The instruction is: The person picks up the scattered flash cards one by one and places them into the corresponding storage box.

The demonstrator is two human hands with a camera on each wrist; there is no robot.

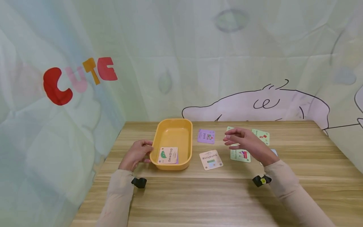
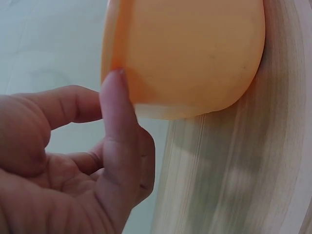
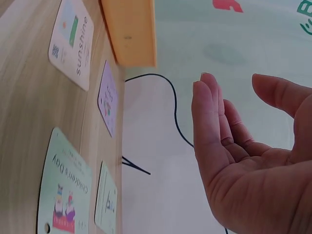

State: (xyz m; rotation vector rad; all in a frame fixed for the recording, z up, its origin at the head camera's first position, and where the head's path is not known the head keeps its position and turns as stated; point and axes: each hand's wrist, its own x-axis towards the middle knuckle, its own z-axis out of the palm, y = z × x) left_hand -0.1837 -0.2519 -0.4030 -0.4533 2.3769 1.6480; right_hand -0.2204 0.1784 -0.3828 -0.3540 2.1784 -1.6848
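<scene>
My left hand is at the left side of a yellow tray, its fingers curled against the rim near the front corner. The left wrist view shows a finger against the tray's wall. Inside the tray lies a beige "dewdrop" card, partly covering a purple one. My right hand hovers over the green cards, thumb and fingers apart with nothing between them. Below it lies a green "Children's Day" card, partly hidden. A beige "sunshine" card and a purple "park" card lie between tray and right hand.
Another green card lies behind the right hand, and one more green card is partly covered in the head view. A pale blue card peeks out by the right wrist. A printed cloth backdrop stands behind the wooden table.
</scene>
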